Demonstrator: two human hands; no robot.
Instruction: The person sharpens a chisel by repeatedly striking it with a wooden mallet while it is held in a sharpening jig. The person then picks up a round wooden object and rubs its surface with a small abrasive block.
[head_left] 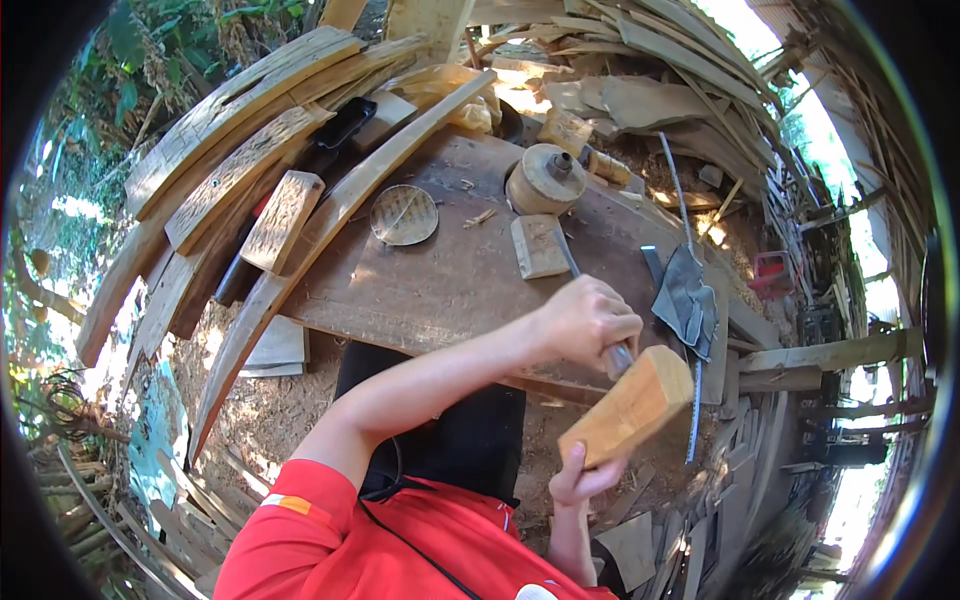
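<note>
My left hand (590,325) is closed round a long metal tool (570,255), which slants from above my fist down to the upper left side of a pale wooden block (630,405); whether its tip touches is unclear. My right hand (585,470) grips the block's lower end, thumb on its side, holding it tilted up at the workbench's front edge. Behind my fist, a smaller wooden block (540,250) lies on the brown workbench (380,290), in front of a round wooden piece (537,185) with a dark knob.
Long planks (330,205) and carved pieces (280,222) cover the bench's left. A round disc (404,215) lies mid-bench. Grey cloth (685,300) and a thin metal ruler (692,430) lie at right. Stacked boards (640,100) stand behind; scrap wood (630,550) lies below.
</note>
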